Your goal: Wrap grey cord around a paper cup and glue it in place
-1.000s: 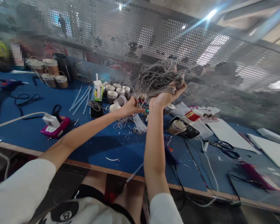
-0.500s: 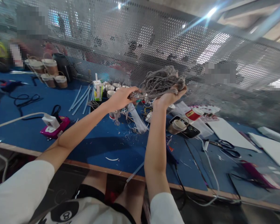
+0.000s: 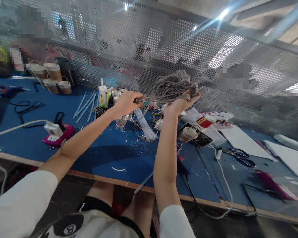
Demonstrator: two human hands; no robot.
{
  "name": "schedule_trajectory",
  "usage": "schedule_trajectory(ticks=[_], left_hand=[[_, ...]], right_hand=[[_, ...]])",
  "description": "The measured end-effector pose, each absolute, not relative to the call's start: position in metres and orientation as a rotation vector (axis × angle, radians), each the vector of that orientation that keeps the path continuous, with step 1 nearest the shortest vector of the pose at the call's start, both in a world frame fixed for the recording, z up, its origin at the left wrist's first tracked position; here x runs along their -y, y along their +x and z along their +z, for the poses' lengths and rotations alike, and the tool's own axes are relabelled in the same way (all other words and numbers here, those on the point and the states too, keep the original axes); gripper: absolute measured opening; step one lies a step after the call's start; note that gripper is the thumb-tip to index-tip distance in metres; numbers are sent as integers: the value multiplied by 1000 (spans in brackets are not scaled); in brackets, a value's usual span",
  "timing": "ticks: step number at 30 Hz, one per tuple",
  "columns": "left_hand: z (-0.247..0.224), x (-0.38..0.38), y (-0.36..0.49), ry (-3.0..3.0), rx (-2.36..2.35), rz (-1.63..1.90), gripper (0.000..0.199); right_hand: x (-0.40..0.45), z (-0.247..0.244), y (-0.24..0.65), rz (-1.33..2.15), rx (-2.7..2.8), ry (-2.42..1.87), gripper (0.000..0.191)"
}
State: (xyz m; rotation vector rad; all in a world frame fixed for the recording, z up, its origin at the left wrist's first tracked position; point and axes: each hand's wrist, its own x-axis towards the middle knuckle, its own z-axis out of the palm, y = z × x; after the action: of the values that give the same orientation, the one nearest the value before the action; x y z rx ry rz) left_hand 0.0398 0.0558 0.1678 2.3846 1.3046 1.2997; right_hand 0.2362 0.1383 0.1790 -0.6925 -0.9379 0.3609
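Note:
A tangled bundle of grey cord (image 3: 172, 86) is held up above the far part of the table. My right hand (image 3: 180, 105) is closed round its right and lower side, palm up. My left hand (image 3: 129, 103) is closed on the gathered strands at the bundle's left end; its fingertips are partly hidden. Loose cord ends hang below my left hand. Under the hands lie a clear plastic strip (image 3: 146, 127), a small white cup (image 3: 158, 124) and scraps of cord on the blue table (image 3: 101, 165).
Small paper buckets (image 3: 53, 71) stand at the back left near glue sticks (image 3: 85, 105) and a drink carton (image 3: 104, 96). A purple power strip (image 3: 58, 136) sits at left. On the right are a phone (image 3: 202, 138), scissors (image 3: 242, 153) and white boards (image 3: 248, 142). Perforated metal panel (image 3: 129, 39) runs behind.
My left hand has shifted slightly left, and the cord strands hanging below it have moved. My right hand and the bundle stay almost in place.

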Motion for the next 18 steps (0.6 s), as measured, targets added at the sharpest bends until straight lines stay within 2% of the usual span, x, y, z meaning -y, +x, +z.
schedule_trajectory(ticks=[1,5,10,14,18], left_hand=[[167,-58,39,2382,-1284,1312,9],[167,-60,40,2271,-1194,1441,16],[174,-55,38,1980,-963,1580,12],[181,-49,30,1854,-804,1579,26],[195,-31,23,1783,-644,1605,36]], right_hand=[[-139,180,235,333,880,-674,17],[-140,183,229,250,764,-633,20],[-144,176,229,139,733,-679,19],[-156,159,237,60,794,-770,9],[-177,140,248,-56,917,-988,17]])
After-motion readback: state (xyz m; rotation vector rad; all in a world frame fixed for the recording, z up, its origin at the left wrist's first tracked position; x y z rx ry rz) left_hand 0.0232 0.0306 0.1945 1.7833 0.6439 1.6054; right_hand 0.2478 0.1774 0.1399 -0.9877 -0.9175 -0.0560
